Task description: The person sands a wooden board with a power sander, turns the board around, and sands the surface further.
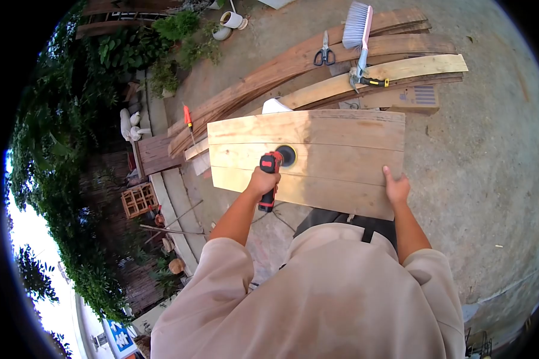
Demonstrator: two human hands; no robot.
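My left hand (263, 181) is wrapped round the handle of a red and black power tool (269, 161). The tool's round dark disc (287, 156) with a yellow rim rests on a wide wooden panel (347, 161) made of several joined boards. Paler wood shows on the panel's left part, greyer brown wood on its right. At the panel's right edge, my right hand (397, 186) holds on, thumb on the top face and the other fingers partly hidden at the edge.
Beyond the panel lie long planks (269, 69) with scissors (324, 52), a brush (357, 27) and a hammer (365, 79) on them. A cardboard box (419, 97) sits behind. An orange-handled tool (188, 117) is at left, near a wooden crate (139, 200) and plants (176, 27).
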